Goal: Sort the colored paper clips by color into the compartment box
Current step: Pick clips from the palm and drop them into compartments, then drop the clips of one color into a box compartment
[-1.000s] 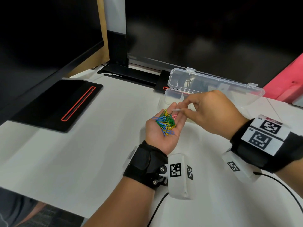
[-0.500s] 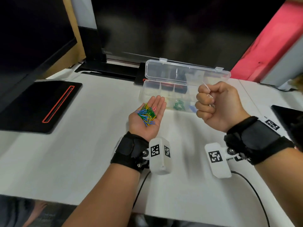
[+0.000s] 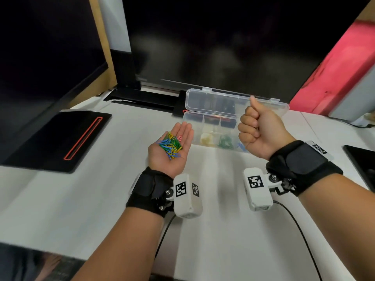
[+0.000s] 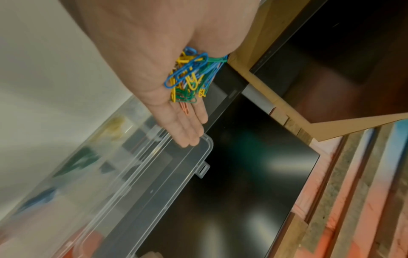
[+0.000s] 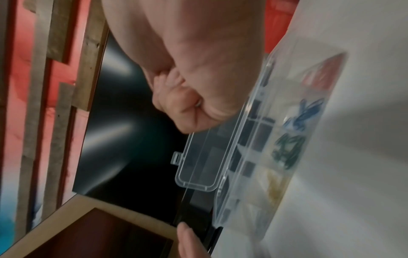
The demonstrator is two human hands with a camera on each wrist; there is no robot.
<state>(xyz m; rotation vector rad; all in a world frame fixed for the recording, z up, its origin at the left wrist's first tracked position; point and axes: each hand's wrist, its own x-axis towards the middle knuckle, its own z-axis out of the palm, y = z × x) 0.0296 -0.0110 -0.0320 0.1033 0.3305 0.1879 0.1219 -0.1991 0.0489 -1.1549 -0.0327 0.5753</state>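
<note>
My left hand (image 3: pixel 180 132) lies palm up above the white table, fingers straight, carrying a pile of blue, green, yellow and pink paper clips (image 3: pixel 170 146) (image 4: pixel 189 76). The clear compartment box (image 3: pixel 189 120) stands open just beyond it, its lid (image 3: pixel 233 102) tilted back. The front compartments hold yellowish clips (image 3: pixel 207 137), green clips (image 3: pixel 225 141) and blue clips (image 3: pixel 241 147). My right hand (image 3: pixel 255 128) is curled into a fist with the thumb up, in front of the box's right half. In the right wrist view a small pale bit of clip (image 5: pixel 197 103) shows in the fist's crease.
A black pad with a red outline (image 3: pixel 60 138) lies at the left. A dark monitor (image 3: pixel 223 47) and its stand base (image 3: pixel 146 98) sit behind the box. A black device (image 3: pixel 363 159) lies at the right edge. Cables (image 3: pixel 300 230) trail from both wrists.
My right hand picked a white clip from the left palm, drew away to the right and closed into a fist; its thumb is now raised. The left palm stayed open.
</note>
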